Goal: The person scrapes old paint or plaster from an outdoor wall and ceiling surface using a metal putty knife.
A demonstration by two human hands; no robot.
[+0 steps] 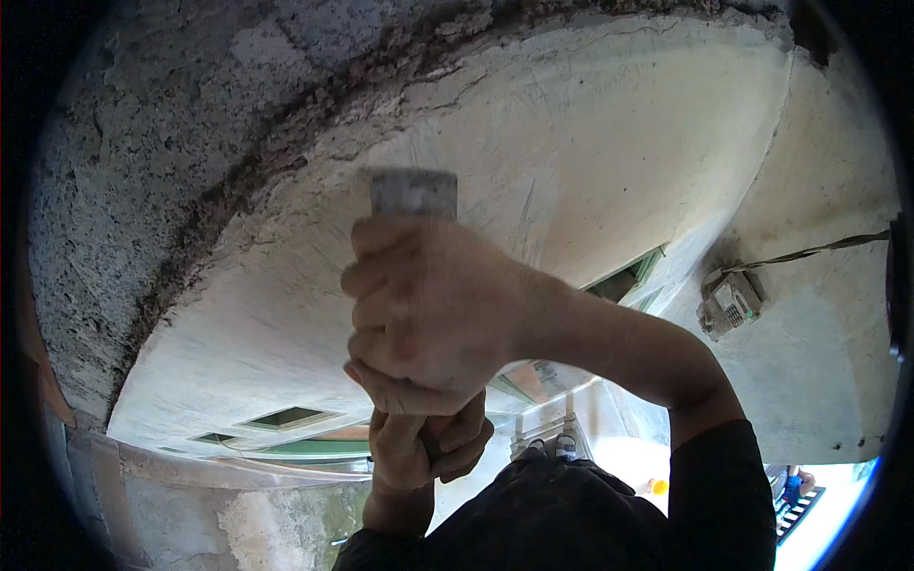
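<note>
My right hand [435,307] is closed around a hand tool, with its flat, grey, blade-like head [414,193] jutting out above the fist. The picture does not settle the kind of tool. Just below, my left hand [428,442] grips the lower part of its handle, mostly hidden by fingers. The two hands touch. Behind them spreads a pale plastered wall [607,135] with scratches and fine cracks. The tool head appears in front of the plaster near its broken edge [307,143]; whether it touches cannot be told.
Rough grey masonry [157,143] borders the plaster. A keypad box [732,307] with a cable [807,253] hangs on the right wall. Green-framed openings [632,275] lie lower down. My feet [550,446] are on a slatted support [582,435]. Another person [800,485] is at the far lower right.
</note>
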